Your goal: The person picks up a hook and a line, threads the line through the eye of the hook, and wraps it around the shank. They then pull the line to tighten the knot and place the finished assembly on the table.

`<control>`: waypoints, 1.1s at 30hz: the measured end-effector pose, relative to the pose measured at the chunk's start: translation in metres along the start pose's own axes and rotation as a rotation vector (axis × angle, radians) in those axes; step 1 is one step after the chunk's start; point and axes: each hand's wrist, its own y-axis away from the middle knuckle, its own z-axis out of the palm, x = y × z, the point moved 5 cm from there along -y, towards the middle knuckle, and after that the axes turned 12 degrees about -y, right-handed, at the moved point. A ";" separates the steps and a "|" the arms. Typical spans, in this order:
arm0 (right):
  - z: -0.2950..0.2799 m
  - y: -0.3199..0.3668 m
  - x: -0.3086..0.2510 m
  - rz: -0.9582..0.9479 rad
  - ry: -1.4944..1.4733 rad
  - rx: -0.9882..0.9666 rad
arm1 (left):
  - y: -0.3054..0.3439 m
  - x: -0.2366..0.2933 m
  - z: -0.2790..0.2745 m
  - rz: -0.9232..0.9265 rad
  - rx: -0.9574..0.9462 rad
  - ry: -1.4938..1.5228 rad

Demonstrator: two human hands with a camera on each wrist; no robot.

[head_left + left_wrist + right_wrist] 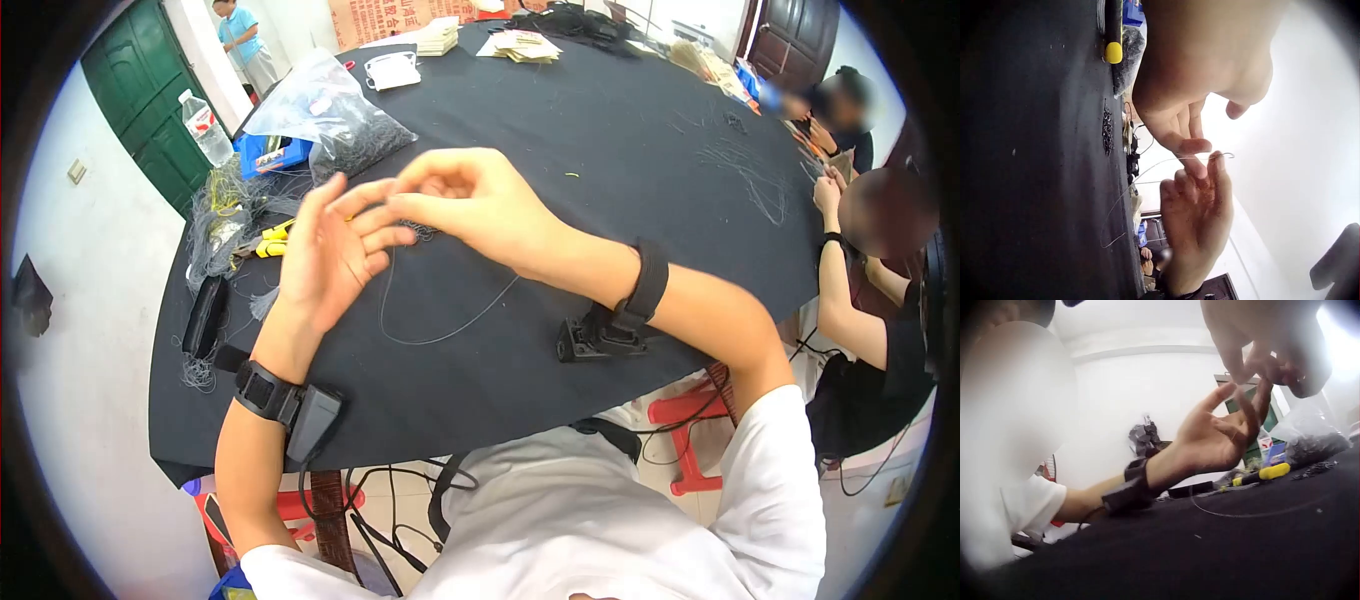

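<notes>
Over the black table, my right hand (485, 205) pinches a small fish hook (1229, 155) between thumb and fingertips. The hook's bend sticks out past the fingertip in the left wrist view. From it a thin fishing line (430, 343) hangs in a wide loop toward the cloth. My left hand (335, 255) has its palm turned up and its fingers loosely extended. Its fingertips meet the right fingers near the line, while its thumb stands apart. Under the hands lies a small dark pile of hooks (1107, 131).
Left of the hands are yellow-handled pliers (272, 241), tangled line (215, 215) and a black case (206, 318). Behind them stand a clear bag of dark small pieces (360, 135), a blue box (290, 155) and a bottle (205, 130). Other people sit at the right edge.
</notes>
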 end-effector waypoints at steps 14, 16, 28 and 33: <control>-0.013 0.019 0.037 0.219 -0.136 0.033 | -0.001 -0.027 -0.001 -0.184 0.120 -0.342; -0.014 0.018 0.037 0.189 -0.117 0.023 | -0.002 -0.027 -0.001 -0.145 0.123 -0.353; -0.058 0.002 0.043 -0.073 0.852 -0.071 | -0.003 -0.026 -0.012 -0.091 0.287 -0.288; -0.053 -0.001 0.046 -0.083 0.915 -0.100 | -0.003 -0.029 -0.009 -0.113 0.270 -0.312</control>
